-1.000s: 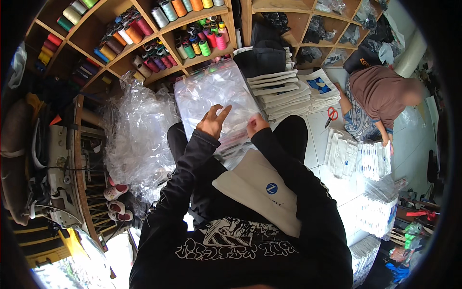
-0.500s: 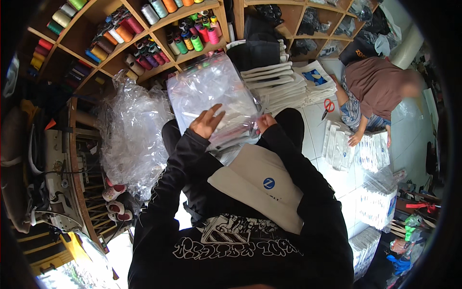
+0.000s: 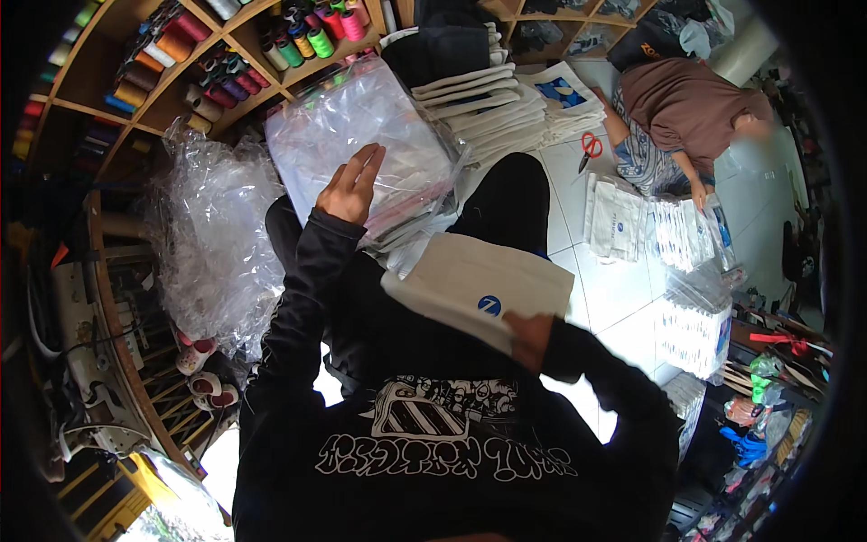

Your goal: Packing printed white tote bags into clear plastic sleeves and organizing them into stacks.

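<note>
My left hand (image 3: 348,191) is over the near part of a stack of clear plastic bags (image 3: 361,113), its fingers stretched out and nothing in its grasp. Whether the palm touches the top bag is hard to tell. A cream cloth bag (image 3: 461,273) with a round blue mark lies across my lap. My right hand (image 3: 531,339), smeared by motion, grips the bag's near right edge, with its fingertips partly hidden.
Crumpled clear plastic (image 3: 217,244) heaps up on the left. Folded cream cloth bags (image 3: 492,113) are piled beyond my knee, near red-handled scissors (image 3: 589,149). A co-worker (image 3: 677,113) on the right handles white bags (image 3: 682,230). Shelves of thread spools (image 3: 167,45) stand behind.
My right hand has left the plastic stack's edge and come back to the cream cloth bag, which has shifted. The left hand's fingers have drawn together. The whole view has also shifted.
</note>
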The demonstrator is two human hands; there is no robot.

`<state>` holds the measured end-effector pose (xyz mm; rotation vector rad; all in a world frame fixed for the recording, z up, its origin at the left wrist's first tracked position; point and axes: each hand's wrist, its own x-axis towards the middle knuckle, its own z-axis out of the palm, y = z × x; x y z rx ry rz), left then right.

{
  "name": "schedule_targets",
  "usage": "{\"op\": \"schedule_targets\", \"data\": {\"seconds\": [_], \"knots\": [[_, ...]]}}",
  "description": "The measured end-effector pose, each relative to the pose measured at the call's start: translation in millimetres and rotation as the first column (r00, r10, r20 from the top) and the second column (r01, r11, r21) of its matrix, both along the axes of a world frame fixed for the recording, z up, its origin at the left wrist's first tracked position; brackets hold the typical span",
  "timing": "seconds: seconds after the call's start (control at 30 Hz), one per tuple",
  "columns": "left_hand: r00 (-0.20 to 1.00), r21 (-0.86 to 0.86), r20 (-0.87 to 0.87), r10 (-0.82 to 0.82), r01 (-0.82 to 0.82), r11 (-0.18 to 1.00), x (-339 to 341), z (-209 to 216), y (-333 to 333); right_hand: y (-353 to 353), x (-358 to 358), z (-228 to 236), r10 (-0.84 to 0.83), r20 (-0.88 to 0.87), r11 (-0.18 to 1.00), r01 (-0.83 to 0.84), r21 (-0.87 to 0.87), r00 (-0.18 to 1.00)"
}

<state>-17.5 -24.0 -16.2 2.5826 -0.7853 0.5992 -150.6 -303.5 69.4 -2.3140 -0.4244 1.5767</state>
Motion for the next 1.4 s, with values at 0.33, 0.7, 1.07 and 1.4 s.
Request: {"op": "schedule_targets", "data": {"seconds": [0.33, 0.7, 1.07, 1.4], "knots": [[0.998, 0.023, -0.063, 0.018, -0.017, 1.0, -10, 0, 7, -23, 41, -45, -0.106, 0.096, 0.979, 0.121, -0.163, 0.99], [0.994, 0.038, -0.091, 0.063, -0.06, 0.998, -5, 10, 12, -9, -45, -39, 0.093, 0.801, 0.99, -0.144, -0.008, 0.592], [0.991, 0.114, -0.12, 0.068, -0.054, 0.992, -10, 7, 10, -10, -20, -22, -0.007, 0.791, 0.998, -0.039, 0.039, 0.612], [0.999, 0.03, -0.021, -0.038, 0.038, 0.999, -18, 25, -11, -24, 51, 34, -0.257, 0.611, 0.935, 0.033, 0.352, 0.749]]}}
